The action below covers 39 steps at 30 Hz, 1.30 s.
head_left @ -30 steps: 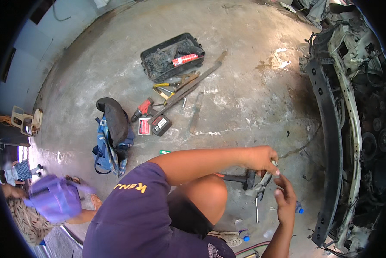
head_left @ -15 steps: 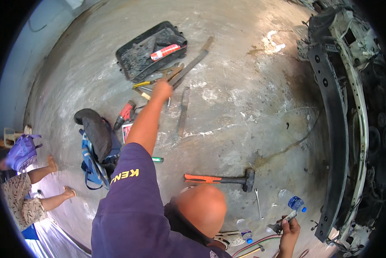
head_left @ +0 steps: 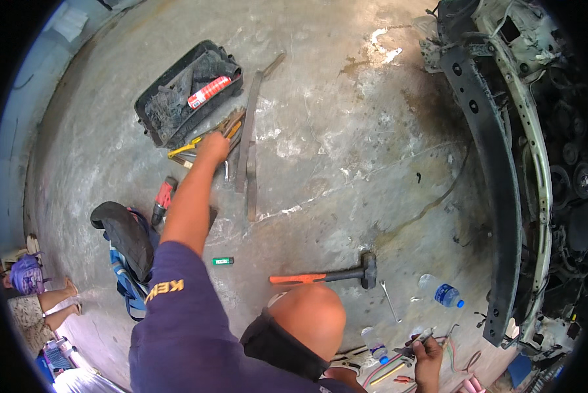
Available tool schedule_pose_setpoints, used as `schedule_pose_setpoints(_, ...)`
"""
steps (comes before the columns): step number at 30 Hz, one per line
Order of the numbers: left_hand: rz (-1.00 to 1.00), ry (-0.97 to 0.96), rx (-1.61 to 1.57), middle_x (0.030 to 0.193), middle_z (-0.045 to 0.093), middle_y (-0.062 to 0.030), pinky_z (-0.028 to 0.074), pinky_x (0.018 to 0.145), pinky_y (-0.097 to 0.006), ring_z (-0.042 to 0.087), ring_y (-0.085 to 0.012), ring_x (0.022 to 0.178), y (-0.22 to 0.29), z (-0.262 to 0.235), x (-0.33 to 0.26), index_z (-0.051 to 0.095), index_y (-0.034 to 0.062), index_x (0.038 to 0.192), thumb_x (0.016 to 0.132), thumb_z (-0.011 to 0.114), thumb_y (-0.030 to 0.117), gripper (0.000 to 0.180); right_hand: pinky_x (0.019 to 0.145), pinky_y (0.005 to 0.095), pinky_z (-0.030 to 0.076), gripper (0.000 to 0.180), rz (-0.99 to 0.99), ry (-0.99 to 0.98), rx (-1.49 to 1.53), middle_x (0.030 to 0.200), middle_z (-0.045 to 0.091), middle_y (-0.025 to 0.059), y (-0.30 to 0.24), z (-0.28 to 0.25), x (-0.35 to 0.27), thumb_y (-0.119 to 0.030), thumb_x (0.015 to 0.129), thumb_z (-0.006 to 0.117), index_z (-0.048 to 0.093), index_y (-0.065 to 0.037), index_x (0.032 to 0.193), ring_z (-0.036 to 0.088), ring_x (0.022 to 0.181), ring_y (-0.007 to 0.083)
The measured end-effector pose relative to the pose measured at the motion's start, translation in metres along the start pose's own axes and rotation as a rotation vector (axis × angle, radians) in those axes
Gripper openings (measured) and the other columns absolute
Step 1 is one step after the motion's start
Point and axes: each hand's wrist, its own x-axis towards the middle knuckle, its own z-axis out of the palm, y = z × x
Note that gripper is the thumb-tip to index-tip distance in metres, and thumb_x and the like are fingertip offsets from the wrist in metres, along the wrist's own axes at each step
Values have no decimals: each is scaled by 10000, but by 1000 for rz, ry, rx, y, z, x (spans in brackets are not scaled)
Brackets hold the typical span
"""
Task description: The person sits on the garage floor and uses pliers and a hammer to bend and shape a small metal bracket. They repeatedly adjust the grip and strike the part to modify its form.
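My left hand (head_left: 213, 148) is stretched out toward eleven o'clock, resting on a heap of tools (head_left: 223, 131) on the rough, stained concrete floor (head_left: 346, 150); its fingers curl over them, but I cannot tell whether the grip has closed on any one. The heap lies just at five o'clock of a black rectangular plastic tray (head_left: 176, 98), grimy inside, holding one red-and-white can (head_left: 209, 92). Two long flat metal bars (head_left: 249, 150) lie beside the heap at three o'clock. My right hand (head_left: 428, 354), low at five o'clock, is closed round a thin metal tool (head_left: 420, 338) that sticks up from the fist. One hammer (head_left: 327, 276) with an orange handle and dark head lies near my bare knee (head_left: 309, 313). One clear plastic bottle (head_left: 441, 293) with a blue cap lies at three o'clock of the hammer. One red drill (head_left: 163, 200) and one small green lighter (head_left: 222, 261) lie by my arm. A curved black bumper beam (head_left: 497, 196) runs along the right.
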Motion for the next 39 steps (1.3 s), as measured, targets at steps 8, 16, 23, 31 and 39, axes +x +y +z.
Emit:
schedule_pose_setpoints(8,309,-292,-13,1050,719,-240,534,879,-525,690,-429,993,4,-113,-161,688,24,1123,1012,624,387,385,741,300,540,139,-63,-37,38,889,735,68,-14,30,21,-96,1002,636,695,16,1059,660,773,126)
schedule_pose_setpoints(16,310,-771,260,1163,731,-241,566,939,-500,706,-403,1099,50,18,-291,651,21,1314,891,682,256,485,772,261,486,96,-190,-235,-236,892,692,6,-18,42,24,-28,990,627,702,18,1028,599,830,91)
schedule_pose_setpoints(23,257,-534,261,1244,701,-229,578,940,-448,723,-346,1101,32,98,-307,163,29,1661,820,734,156,1024,807,298,518,154,-168,-262,-107,923,730,46,-6,34,4,-87,998,649,706,-2,1112,661,857,126)
schedule_pose_setpoints(31,327,-294,353,1458,526,-258,479,1058,-593,544,-455,1333,53,103,-306,507,-11,1449,770,753,217,757,758,267,488,119,-243,-211,-118,889,694,10,-7,19,-28,-58,989,650,714,6,1066,606,815,97)
schedule_pose_setpoints(39,691,-766,-85,1174,704,-163,525,972,-388,663,-298,1141,87,-29,-321,612,-10,1271,658,745,155,649,808,451,525,289,-493,-276,-462,952,702,250,-37,-39,-31,-244,990,660,712,-22,1167,666,866,426)
